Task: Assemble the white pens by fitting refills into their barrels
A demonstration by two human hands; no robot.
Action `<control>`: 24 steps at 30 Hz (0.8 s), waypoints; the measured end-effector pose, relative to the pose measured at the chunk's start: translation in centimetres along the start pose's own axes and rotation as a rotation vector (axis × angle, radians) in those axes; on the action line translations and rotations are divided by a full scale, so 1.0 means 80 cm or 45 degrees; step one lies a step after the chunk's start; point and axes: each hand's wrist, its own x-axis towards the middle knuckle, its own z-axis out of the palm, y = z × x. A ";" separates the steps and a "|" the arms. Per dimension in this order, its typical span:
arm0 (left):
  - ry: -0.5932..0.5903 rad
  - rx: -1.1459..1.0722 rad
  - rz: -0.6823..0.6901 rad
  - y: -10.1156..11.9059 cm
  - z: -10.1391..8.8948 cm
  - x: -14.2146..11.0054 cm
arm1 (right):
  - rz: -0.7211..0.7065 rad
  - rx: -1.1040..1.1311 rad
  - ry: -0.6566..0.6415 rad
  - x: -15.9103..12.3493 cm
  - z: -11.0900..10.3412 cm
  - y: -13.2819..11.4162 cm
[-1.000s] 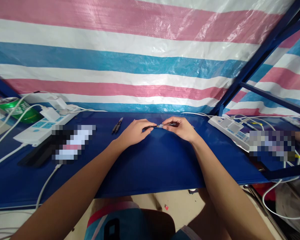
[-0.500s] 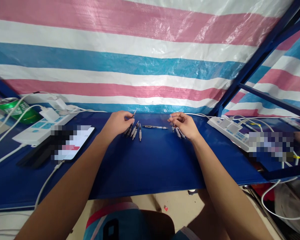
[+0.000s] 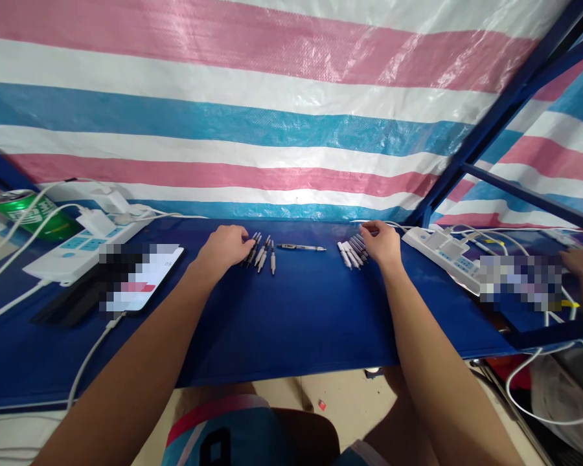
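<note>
Rn my L hand (image 3: 226, 249) is by pen pieces (image 3: 273, 260), R hand (image 3: 383, 244) by pale tubes (image 3: 344, 255), w/ a pen (image 3: 301, 247) btwn; can't tell if fingers (image 3: 245, 246) pinch any.

The head camera, close above the lap (image 3: 252, 430), faces forward and down across the desk (image 3: 296, 323) toward the far striped sheet (image 3: 272, 120).

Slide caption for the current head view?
Left hand at one cluster of pen-like pieces, right hand at another, pen between.
</note>
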 end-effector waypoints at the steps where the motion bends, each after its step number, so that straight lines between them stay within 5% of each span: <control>1: 0.007 -0.001 -0.006 -0.001 0.001 0.000 | 0.014 -0.074 0.004 0.001 -0.004 0.004; 5: 0.141 -0.048 0.083 0.001 0.008 0.000 | 0.086 -0.240 -0.063 0.001 -0.009 0.013; 9: 0.307 -0.165 0.485 0.020 0.015 -0.005 | 0.116 -0.311 -0.106 0.002 -0.007 0.014; 13: 0.207 -0.263 0.790 0.044 0.029 -0.015 | 0.095 -0.277 -0.154 0.003 -0.005 0.014; 18: 0.065 -0.246 0.844 0.057 0.042 -0.023 | 0.103 -0.278 -0.164 0.002 -0.004 0.012; 24: 0.087 -0.312 0.834 0.060 0.040 -0.022 | 0.048 -0.252 -0.070 0.000 -0.005 0.002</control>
